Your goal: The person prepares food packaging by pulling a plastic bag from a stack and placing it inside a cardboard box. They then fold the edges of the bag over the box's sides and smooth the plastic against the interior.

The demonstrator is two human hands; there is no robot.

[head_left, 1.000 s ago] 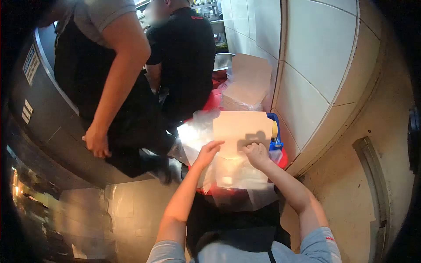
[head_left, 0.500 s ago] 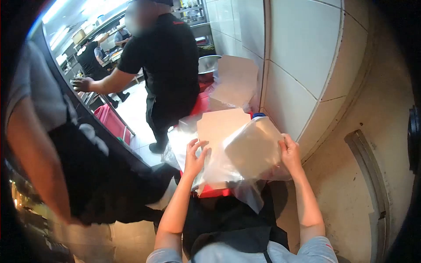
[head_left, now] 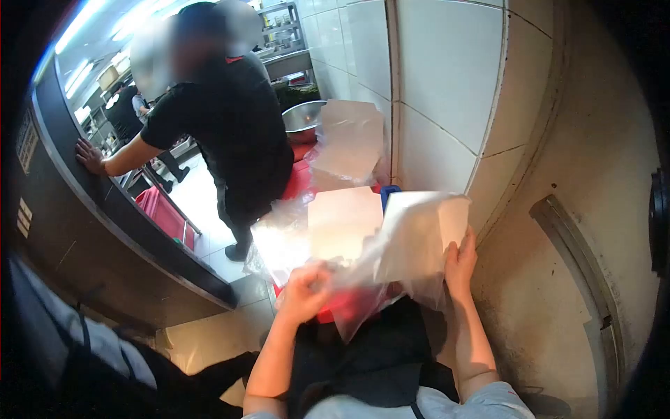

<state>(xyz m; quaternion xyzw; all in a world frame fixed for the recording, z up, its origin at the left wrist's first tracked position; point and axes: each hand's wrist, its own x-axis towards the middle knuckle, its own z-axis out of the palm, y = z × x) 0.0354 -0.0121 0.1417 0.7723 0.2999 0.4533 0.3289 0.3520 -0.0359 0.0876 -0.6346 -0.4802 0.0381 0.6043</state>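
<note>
My right hand (head_left: 460, 260) is closed on the right edge of a pale flat cardboard sheet (head_left: 455, 220). A clear plastic bag (head_left: 370, 297) lies around much of that sheet and hangs down in front of it. My left hand (head_left: 307, 288) is curled at the bag's left edge and seems to pinch the plastic, though motion blurs the fingers. Just beyond it lies another flat cardboard piece (head_left: 344, 216) with cut corners, next to crumpled clear plastic (head_left: 276, 237). Red surfaces show beneath these things.
More cardboard (head_left: 347, 136) in plastic sits farther back, beside a metal bowl (head_left: 301, 120). A person in black (head_left: 241, 133) stands at the left with a hand on a dark partition (head_left: 139, 279). Another person's sleeve (head_left: 91, 321) is at lower left. A tiled wall (head_left: 447, 84) rises at right.
My left hand has come back toward me and curled from open. The bagged cardboard has tilted, its right part now bare. The nearby person at left has moved lower, uncovering the partition.
</note>
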